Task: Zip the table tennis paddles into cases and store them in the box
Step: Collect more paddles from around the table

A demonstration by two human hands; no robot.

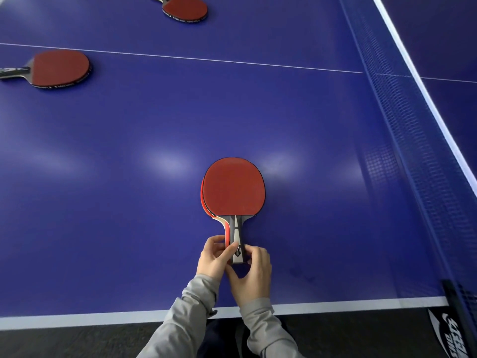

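Head view: two stacked red-rubbered table tennis paddles (233, 187) lie on the blue table tennis table (129, 151), blades pointing away from the grip. The left hand (215, 257) and right hand (251, 272) both pinch the stacked handles. Two more red paddles (60, 68) (184, 7) lie well apart, far left of the grip

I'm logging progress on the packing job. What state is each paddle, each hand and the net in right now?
Stacked paddles: two, red faces up, flat on the table, handles gripped.
Left paddle: flat, uncased, untouched.
Far paddle: flat, uncased, untouched.
Left hand: holds the stacked handles.
Right hand: holds the same handles.
Net: up, taut.
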